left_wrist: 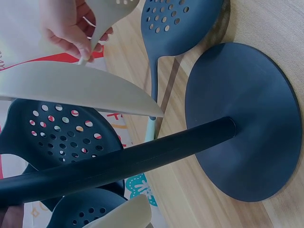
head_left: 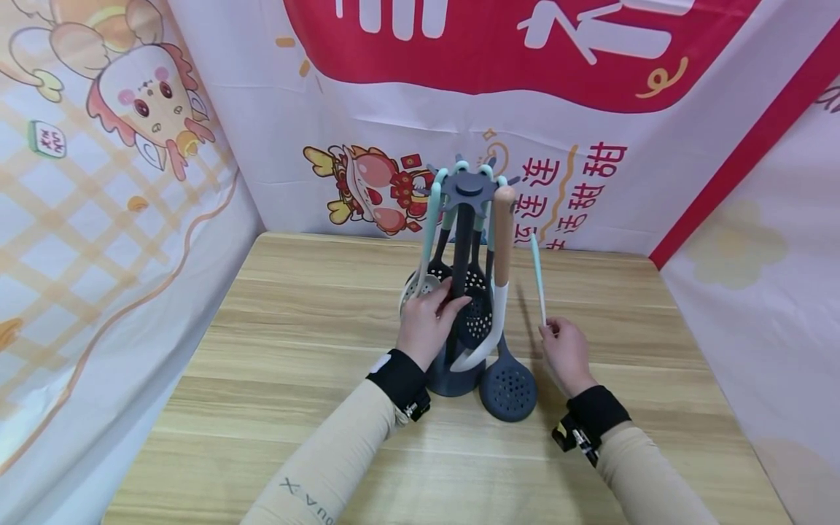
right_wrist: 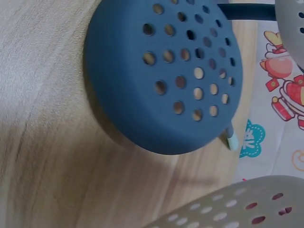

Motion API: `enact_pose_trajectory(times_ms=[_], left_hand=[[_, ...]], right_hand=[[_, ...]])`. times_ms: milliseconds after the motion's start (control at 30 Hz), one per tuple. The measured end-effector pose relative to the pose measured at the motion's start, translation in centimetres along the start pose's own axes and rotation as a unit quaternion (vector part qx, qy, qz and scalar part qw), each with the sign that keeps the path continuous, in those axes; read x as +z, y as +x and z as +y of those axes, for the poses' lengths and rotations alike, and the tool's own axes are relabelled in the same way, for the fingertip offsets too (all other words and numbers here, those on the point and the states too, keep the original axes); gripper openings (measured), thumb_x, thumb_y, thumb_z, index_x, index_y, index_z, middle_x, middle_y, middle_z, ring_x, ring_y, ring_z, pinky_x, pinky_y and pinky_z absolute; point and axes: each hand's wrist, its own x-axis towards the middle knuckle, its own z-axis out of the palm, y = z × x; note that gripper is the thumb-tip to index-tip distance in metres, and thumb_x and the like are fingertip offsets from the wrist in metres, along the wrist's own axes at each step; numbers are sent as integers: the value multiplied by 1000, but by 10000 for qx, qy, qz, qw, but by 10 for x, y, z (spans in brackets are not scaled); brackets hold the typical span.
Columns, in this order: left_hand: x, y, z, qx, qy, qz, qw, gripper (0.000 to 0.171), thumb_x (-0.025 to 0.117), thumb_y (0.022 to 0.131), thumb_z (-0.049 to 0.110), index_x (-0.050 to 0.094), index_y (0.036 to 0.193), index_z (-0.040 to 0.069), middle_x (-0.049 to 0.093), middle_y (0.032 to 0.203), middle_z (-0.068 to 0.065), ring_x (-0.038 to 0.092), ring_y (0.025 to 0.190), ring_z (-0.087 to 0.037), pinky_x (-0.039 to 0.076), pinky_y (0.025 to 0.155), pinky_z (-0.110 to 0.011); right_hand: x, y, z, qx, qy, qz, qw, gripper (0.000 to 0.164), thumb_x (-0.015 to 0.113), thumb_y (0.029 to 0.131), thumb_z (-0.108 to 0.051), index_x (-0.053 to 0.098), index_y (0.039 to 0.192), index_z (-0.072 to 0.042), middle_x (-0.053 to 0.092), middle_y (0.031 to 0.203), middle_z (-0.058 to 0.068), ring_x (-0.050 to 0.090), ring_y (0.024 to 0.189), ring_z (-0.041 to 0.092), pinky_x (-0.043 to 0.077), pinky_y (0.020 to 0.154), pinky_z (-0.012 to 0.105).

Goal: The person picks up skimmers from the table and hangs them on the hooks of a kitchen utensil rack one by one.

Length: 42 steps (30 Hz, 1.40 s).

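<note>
My left hand (head_left: 426, 317) grips the dark upright post (head_left: 462, 244) of a utensil stand (head_left: 453, 383) with thumb and fingers. Out to the right, my right hand (head_left: 566, 354) pinches a light grey skimmer by its neck. Its mint handle (head_left: 537, 270) points up and away, and its perforated head (right_wrist: 237, 204) shows in the right wrist view. Between the hands, a dark blue skimmer (head_left: 508, 390) stands low at the stand's right side. A white utensil with a wooden handle (head_left: 503, 233) hangs at the front of the rack, close beside my left fingers.
Several more utensils with mint handles hang from the rack's hooked top (head_left: 469, 186), including dark perforated ones (left_wrist: 71, 133). The wooden table (head_left: 282, 343) meets a printed cloth backdrop (head_left: 315, 102) at the back, with cloth at both sides too.
</note>
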Motion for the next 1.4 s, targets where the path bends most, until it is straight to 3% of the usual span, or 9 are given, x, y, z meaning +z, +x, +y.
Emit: enact_pose_trajectory(times_ms=[400,767,1033,1400], left_hand=[[-2,-1,2,-65,24,-67,10000,30,67,95,25,70,115,3,77,98,-12,75,82,-20,61,74,-29],[0,0,1,-89,16,-26,10000,28,68,94,20,70,115,2,77,96,-12,73,76,-18,60,69,-29],[1,0,0,-50,56,15,10000,26,69,94,19,70,114,3,77,93,-11,72,72,-17,59,67,-29],[1,0,1,18,24,68,10000,25,69,93,17,71,113,2,77,92,-12,72,73,-18,59,66,-29]], right_hand=[[-7,-9,-9,-442,191,62,9988,27,57,99,-8,64,115,12,68,102,27,64,88,33,47,65,25],[-9,-16,-18,-477,427,13,9979,26,57,99,-10,64,115,10,69,101,26,65,80,25,46,59,19],[-15,-24,-29,-372,654,-169,9970,28,53,102,-13,63,120,6,68,107,26,67,88,28,51,67,24],[-18,-31,-38,-639,754,215,9949,25,55,101,-11,66,116,5,70,105,24,68,89,31,50,68,22]])
